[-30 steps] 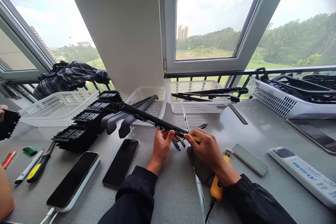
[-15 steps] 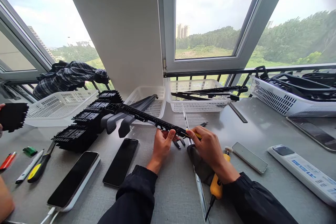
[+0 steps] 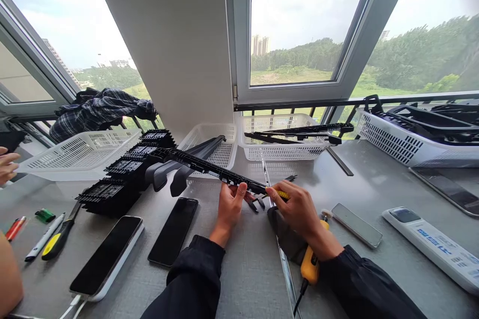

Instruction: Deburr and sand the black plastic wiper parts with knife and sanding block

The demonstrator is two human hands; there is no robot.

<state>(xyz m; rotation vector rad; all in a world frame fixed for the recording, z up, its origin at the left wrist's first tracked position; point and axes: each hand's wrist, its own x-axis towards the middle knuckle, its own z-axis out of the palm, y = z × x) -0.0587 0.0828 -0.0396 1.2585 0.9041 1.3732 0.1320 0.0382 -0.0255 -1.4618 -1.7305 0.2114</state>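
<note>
My left hand is closed around a long black plastic trim strip, thumb on top. The strip slants from the dark stacked parts at the left down to my right hand. That hand is closed on a slim yellow tool, seemingly a knife, at the strip's near end; its tip is too small to make out. Under my hands lie dark caliper-like jaws and a long metal ruler. Beside my right wrist is a yellow corded power tool, partly covered by my forearm.
Black ribbed parts are stacked at left. White baskets line the window side, several with black trim. Phones, a screwdriver, a marker and a white device lie around. Another person's hand is at far left.
The other person's hand at far left has moved up and back with its dark part, now at the frame edge. My hands hold nearly the same position on the strip.
</note>
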